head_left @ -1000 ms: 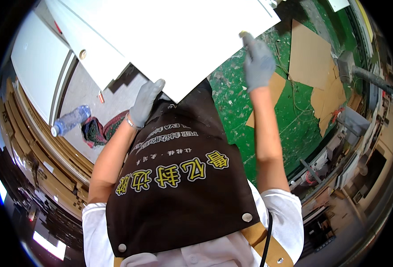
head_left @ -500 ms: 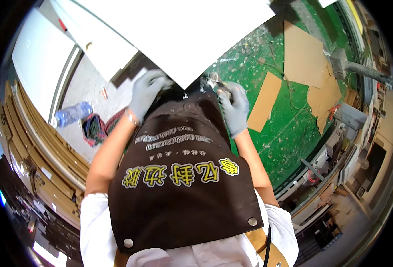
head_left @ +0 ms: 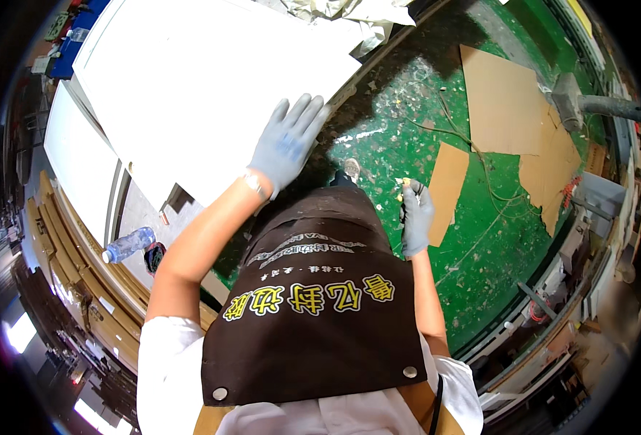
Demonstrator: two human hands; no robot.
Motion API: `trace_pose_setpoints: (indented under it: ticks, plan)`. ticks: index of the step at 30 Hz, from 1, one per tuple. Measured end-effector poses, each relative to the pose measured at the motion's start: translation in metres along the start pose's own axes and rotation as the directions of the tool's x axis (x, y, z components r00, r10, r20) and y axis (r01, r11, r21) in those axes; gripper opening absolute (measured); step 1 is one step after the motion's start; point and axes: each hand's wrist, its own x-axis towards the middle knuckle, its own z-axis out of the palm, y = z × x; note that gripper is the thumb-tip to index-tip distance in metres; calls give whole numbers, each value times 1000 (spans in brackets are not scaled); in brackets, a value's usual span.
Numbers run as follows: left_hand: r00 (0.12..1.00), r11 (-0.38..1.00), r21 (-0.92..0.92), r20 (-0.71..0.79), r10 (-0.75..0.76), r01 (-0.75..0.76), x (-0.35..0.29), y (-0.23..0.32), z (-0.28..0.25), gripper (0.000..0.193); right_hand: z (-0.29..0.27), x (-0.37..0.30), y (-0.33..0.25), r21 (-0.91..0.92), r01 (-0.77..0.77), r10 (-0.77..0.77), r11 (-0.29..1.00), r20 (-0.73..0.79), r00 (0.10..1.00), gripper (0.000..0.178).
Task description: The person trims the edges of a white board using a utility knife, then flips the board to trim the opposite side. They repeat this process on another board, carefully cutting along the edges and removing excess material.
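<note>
My left hand point(head_left: 286, 148), in a grey glove, lies flat with fingers stretched over the edge of a large white panel point(head_left: 197, 87). Out to the right, over the green floor, my right hand point(head_left: 418, 221) wears a matching glove and its fingers are curled. A small yellowish-white thing point(head_left: 406, 182) pokes out at its fingertips, too small to name. A dark brown apron point(head_left: 313, 355) covers my front, between the two arms.
Flat cardboard pieces point(head_left: 500, 101) and a thin cable point(head_left: 489, 170) lie on the green floor point(head_left: 473, 283). At left are a plastic bottle point(head_left: 129, 245) and stacked brown boards point(head_left: 77, 246). Crumpled pale sheeting point(head_left: 357, 13) sits beyond the panel. A grey post point(head_left: 603, 107) juts in at right.
My left hand has moved forward and right onto the white panel and opened flat. My right hand has moved right and down, away from the apron. The panel's corner no longer points at my lap.
</note>
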Motion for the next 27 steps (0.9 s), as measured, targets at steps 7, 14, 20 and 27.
trace_pose_setpoints:
  ticks: [7, 14, 20, 27]
  plan:
    - [986, 976, 141, 10, 166, -166, 114, -14, 16, 68, -4, 53, -52, -76, 109, -94, 991, 176, 980, 32]
    - [971, 977, -95, 164, -176, 193, -89, -13, -13, 64, 54, 100, -76, 8, 385, -356, 923, 395, 847, 32]
    - [931, 937, -6, 113, -347, 350, -232, -5, -16, 47, 121, 125, -101, -226, 843, -782, 487, 317, 537, 37]
    - [733, 773, -275, -252, -632, 572, -253, -18, -13, 44, 159, 56, -58, -243, 953, -787, 183, 545, 290, 22]
